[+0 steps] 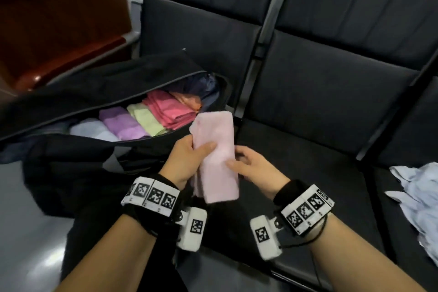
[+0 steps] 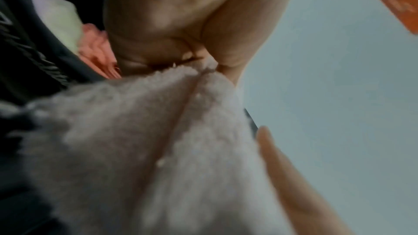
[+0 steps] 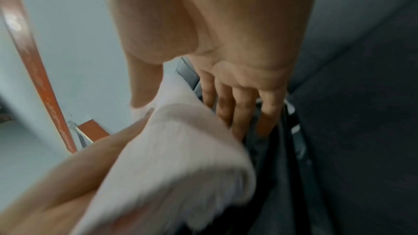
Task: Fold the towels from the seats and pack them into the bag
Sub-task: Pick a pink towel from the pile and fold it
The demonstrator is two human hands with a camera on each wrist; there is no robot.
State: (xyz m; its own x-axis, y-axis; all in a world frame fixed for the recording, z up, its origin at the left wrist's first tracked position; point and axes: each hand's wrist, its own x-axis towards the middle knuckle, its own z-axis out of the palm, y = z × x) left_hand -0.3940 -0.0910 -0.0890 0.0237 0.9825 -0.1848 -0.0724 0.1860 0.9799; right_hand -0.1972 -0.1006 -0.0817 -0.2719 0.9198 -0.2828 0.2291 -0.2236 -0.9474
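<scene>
My hands (image 1: 187,161) hold the folded towel (image 1: 216,156); the bag (image 1: 99,92) lies just left, a loose towel (image 1: 419,201) on the seat (image 1: 320,111) far right.

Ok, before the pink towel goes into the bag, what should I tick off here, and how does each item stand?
1. Pink towel folded into a narrow stack: ok.
2. Left hand grips the towel, thumb on top: ok.
3. Right hand holds the other edge, thumb on top: ok.
4. Bag open, folded towels in a row inside: ok.
5. Free space in the bag for one more: cannot tell.
6. Seats emptied: not ok, a crumpled pale cloth lies on the seat at right.
</scene>
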